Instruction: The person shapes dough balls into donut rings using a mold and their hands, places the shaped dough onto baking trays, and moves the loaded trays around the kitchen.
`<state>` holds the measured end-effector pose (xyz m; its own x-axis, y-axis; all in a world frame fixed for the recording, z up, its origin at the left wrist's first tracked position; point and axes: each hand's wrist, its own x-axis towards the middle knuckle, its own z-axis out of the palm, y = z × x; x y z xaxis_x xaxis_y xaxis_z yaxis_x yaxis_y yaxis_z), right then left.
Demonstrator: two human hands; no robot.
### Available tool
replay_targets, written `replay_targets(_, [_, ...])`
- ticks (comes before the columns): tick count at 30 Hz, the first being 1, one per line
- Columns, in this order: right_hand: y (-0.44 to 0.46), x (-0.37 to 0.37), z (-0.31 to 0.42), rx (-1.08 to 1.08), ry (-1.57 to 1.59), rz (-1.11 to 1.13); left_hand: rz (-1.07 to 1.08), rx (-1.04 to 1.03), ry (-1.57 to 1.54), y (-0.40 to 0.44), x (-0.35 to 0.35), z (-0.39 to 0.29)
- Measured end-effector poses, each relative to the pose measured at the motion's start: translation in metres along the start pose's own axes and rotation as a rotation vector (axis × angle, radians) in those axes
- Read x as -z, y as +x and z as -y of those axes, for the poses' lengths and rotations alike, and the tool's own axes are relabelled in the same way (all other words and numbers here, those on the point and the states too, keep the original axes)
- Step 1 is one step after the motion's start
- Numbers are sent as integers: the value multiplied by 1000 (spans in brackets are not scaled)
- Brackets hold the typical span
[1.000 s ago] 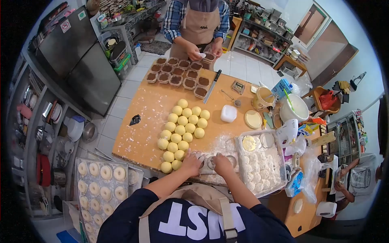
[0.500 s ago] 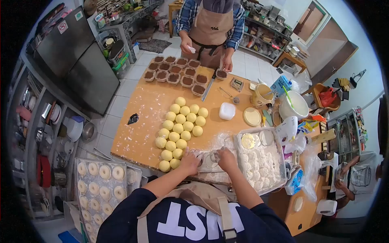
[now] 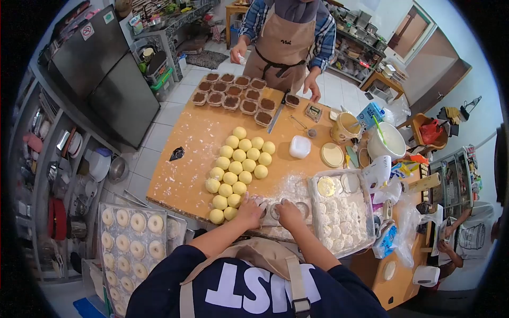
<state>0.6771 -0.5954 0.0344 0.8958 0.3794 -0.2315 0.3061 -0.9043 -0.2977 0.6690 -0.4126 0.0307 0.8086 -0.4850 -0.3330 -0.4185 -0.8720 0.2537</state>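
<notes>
White flour (image 3: 290, 186) dusts the near edge of the surface (image 3: 196, 127), where the left hand (image 3: 250, 213) and right hand (image 3: 289, 215) bend their fingers down. Round things (image 3: 303, 210) sit right by them, but I can't tell if the fingers pinch any. Yellow balls (image 3: 236, 167) lie just beside the left hand and go back toward the middle. A tub (image 3: 362, 197) of floury lumps (image 3: 339, 218) is toward the near right corner. Farther back sit a white box (image 3: 300, 147), a long knife (image 3: 277, 117) and, by the far edge, brown-topped cups (image 3: 231, 102). Another person (image 3: 286, 42) stands there.
</notes>
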Motion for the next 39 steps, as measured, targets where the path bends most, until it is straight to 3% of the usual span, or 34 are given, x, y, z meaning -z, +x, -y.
replay_targets(6, [6, 39, -1, -67, 132, -43, -4, -5, -23, -2, 2, -1])
replay_targets(7, [14, 35, -14, 55, 160, -203, -1, -9, -13, -1, -5, 0])
replay_targets(10, [28, 62, -20, -106, 95, -100, 5, -13, 18, 6, -14, 4])
replay_targets(16, [18, 24, -28, -51, 29, -385, 10, -1, 24, 0, -2, 0])
replay_targets(19, [-6, 11, -21, -54, -32, -135, 19, -1, 19, 1, -4, 0])
replay_targets(23, [-28, 2, -9, -103, 15, -15, -14, -7, 22, 6, -13, 3])
replay_targets(30, [-28, 10, 2, -69, -15, -29, -38, -10, 52, 1, -3, -1])
replay_targets(33, [-26, 3, 0, -27, -62, -6, 134, 50, 23, 3, 7, -6])
replay_targets(36, [-19, -12, -8, 1, -58, -16, -16, -1, 17, -1, 2, -4])
replay_targets(39, [-16, -16, -6, 10, -79, -7, -14, -17, -14, 1, 0, -6])
